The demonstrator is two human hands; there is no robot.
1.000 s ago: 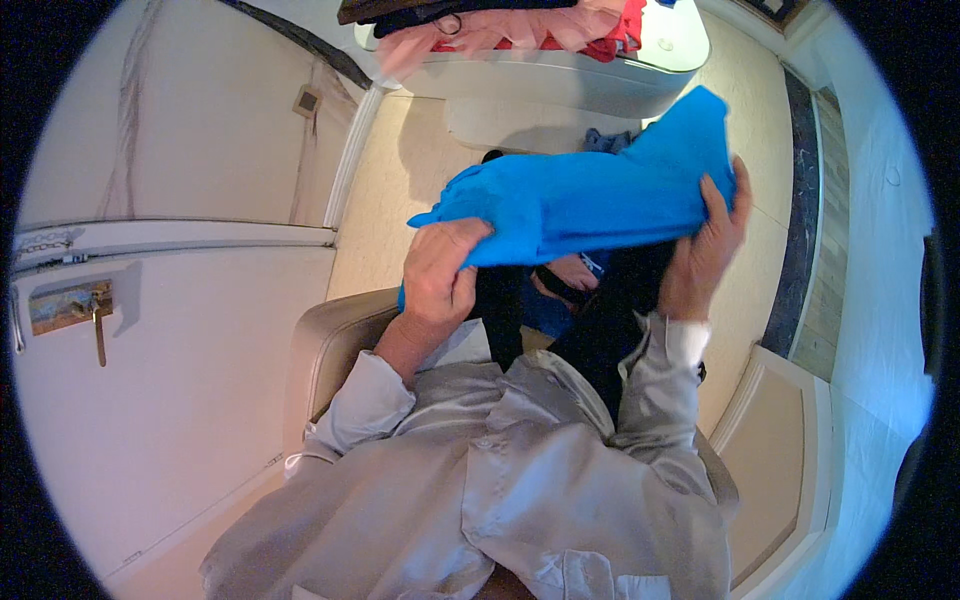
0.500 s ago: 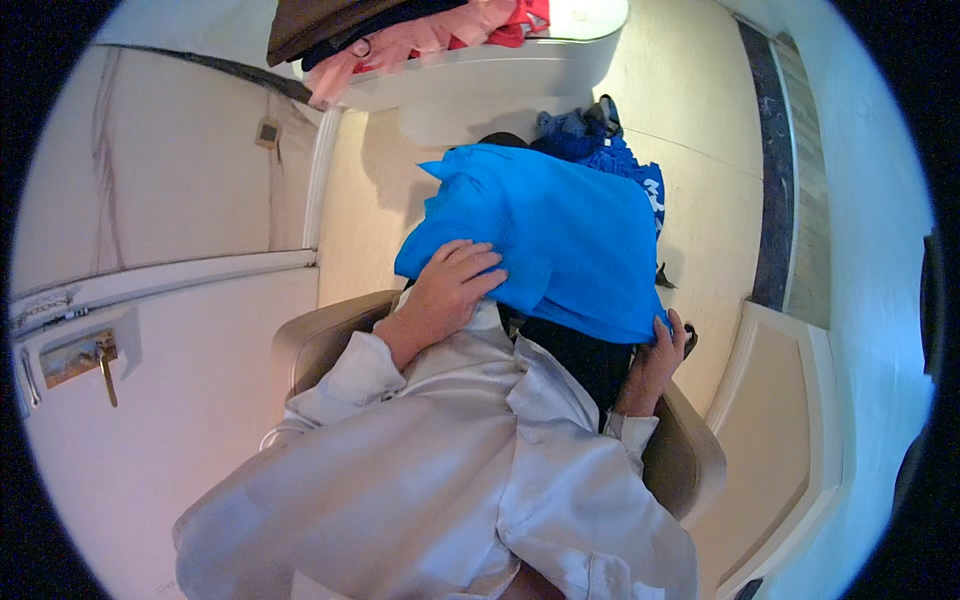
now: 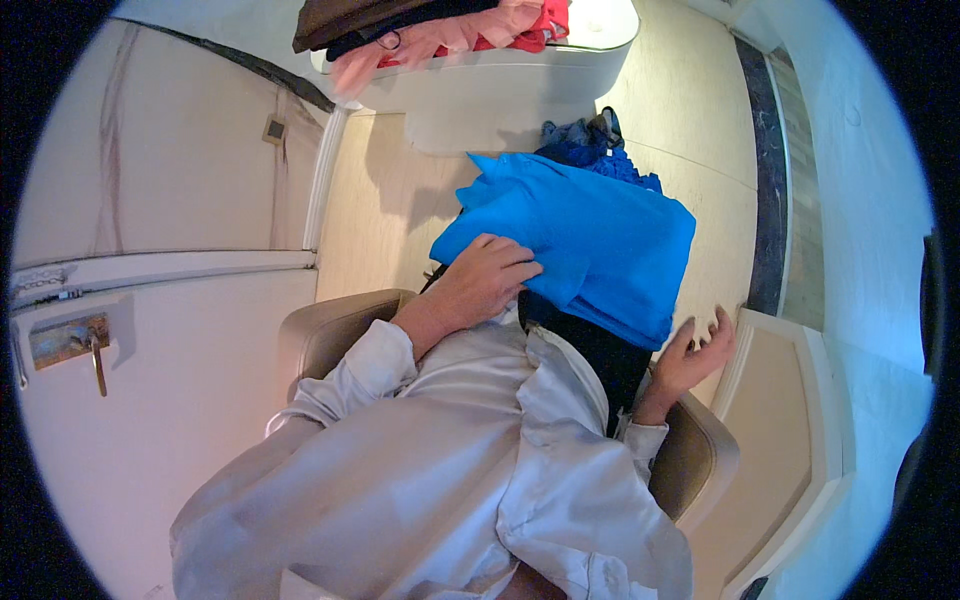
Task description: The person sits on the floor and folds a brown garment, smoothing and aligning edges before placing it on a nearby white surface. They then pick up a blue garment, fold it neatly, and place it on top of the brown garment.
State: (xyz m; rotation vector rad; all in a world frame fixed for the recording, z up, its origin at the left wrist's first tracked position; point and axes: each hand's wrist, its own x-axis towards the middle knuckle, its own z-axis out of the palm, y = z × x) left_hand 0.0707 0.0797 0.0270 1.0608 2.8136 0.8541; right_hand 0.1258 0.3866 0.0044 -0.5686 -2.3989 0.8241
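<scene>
A folded blue garment (image 3: 590, 240) lies across my lap, over black trousers. At its near left edge is my left hand (image 3: 480, 285), fingers bent together over the fabric and closed on it; the thumb is hidden. My right hand (image 3: 695, 355) is off the garment, just beyond its near right corner. Its fingers are apart and hold nothing.
I sit in a brown armchair (image 3: 705, 455). Folded clothes (image 3: 430, 45) in brown, black, pink and red lie on a white rounded table (image 3: 470, 85) ahead. Dark blue clothing (image 3: 590, 145) sits beyond my lap. A white door (image 3: 160, 420) stands left, a cream panel (image 3: 775, 430) right.
My right hand has let go of the garment's near right corner and moved right, its fingers spreading. My left hand's fingers have drawn closer together on the garment. The whole view has shifted slightly.
</scene>
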